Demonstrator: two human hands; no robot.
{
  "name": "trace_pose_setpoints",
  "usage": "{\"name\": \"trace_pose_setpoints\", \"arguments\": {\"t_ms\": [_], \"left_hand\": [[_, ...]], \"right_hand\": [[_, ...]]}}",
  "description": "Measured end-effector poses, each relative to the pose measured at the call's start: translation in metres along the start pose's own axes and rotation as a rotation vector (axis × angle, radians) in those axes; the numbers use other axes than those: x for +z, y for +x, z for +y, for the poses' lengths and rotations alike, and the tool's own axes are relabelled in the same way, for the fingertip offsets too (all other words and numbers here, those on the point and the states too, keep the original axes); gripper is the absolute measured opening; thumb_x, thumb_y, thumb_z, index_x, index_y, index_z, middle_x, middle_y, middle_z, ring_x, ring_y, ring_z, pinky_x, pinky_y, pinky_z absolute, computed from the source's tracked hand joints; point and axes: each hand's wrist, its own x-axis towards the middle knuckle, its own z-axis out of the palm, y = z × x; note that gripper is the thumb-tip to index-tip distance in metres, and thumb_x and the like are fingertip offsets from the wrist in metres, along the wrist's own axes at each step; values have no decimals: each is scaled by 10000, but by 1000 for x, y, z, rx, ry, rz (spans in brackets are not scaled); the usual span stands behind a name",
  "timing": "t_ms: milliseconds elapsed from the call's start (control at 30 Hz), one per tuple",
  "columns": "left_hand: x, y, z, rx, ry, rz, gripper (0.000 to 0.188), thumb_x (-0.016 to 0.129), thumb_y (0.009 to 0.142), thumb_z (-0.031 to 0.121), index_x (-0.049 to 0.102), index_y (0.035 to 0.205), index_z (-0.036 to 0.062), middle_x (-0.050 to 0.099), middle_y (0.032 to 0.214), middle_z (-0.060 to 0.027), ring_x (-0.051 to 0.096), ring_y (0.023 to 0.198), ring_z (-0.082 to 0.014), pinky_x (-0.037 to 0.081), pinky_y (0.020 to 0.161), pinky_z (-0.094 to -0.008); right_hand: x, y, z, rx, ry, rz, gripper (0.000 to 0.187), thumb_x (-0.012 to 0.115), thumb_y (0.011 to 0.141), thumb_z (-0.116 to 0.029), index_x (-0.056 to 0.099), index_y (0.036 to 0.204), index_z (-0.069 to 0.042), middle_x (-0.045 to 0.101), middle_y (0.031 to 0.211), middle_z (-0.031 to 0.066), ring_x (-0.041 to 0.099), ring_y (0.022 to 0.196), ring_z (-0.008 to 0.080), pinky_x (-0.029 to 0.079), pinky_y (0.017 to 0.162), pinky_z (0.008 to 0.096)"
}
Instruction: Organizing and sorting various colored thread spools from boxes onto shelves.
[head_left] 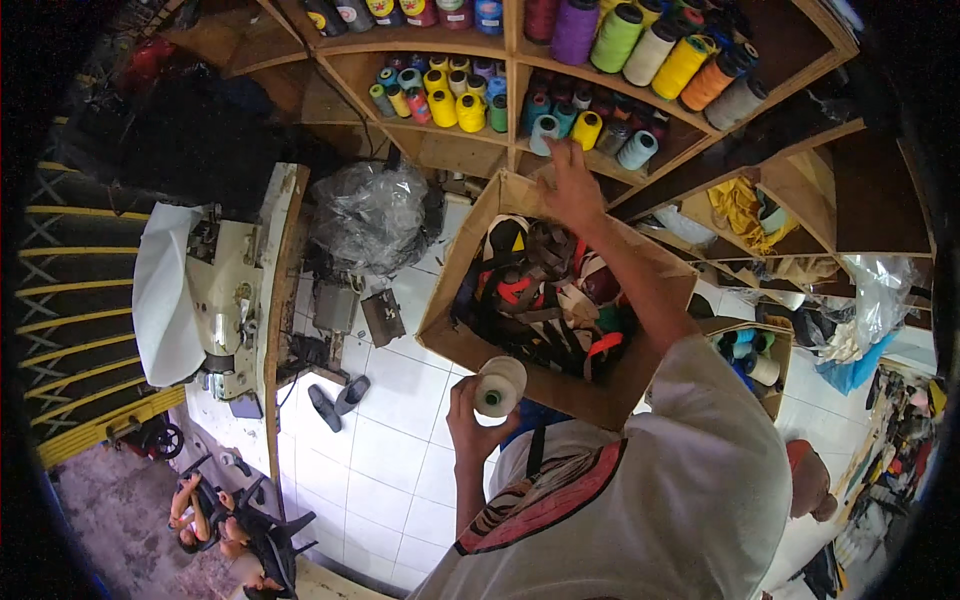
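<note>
My left hand [476, 428] is closed around a whitish cone-shaped thread spool [503, 377], seen end-on with a dark green centre, low in front of my body. My right hand [571, 192] is raised toward the shelf, fingers stretched out and thumb apart. Its fingertips are beside a pale blue thread spool [543, 135]; whether they touch it I cannot tell. Below that arm, a large open cardboard box [452, 305] holds a tangle of straps and fabric pieces [545, 300] in black, brown, red and beige.
Wooden shelves [512, 90] with rows of coloured thread spools stand ahead. A sewing machine [222, 310] is on the left, near a clear plastic bag [372, 215]. Dark slippers [338, 399] lie on the tiles. A smaller spool box [772, 388] is at right. People sit outside, lower left.
</note>
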Motion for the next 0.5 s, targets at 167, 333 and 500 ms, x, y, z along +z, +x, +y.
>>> {"name": "trace_pose_setpoints", "arguments": {"t_ms": [167, 333, 500], "left_hand": [[2, 29, 11, 65, -29, 1, 679, 810, 530, 220, 519, 1110, 23, 536, 1017, -157, 569, 928, -347, 496, 760, -424], [16, 88, 50, 241, -110, 14, 680, 795, 518, 163, 524, 1126, 22, 529, 991, -154, 554, 906, -335, 477, 770, -412], [51, 135, 104, 386, -209, -9, 688, 798, 558, 168, 505, 1164, 22, 519, 1029, -158, 548, 945, -331, 458, 824, -416]], "right_hand": [[-70, -88, -21, 30, 465, -561, 602, 645, 802, -100, 379, 1343, -94, 464, 1218, 152, 576, 916, 257, 481, 772, 383], [-89, -141, -19, -353, 520, -648, 657, 680, 757, -107, 373, 1338, -73, 411, 1307, 179, 473, 1168, 339, 387, 993, 441], [-100, -150, -25, -23, 525, -362, 840, 741, 641, -125, 312, 1356, -25, 383, 1299, 218, 360, 1245, 394, 296, 1055, 456]]}}
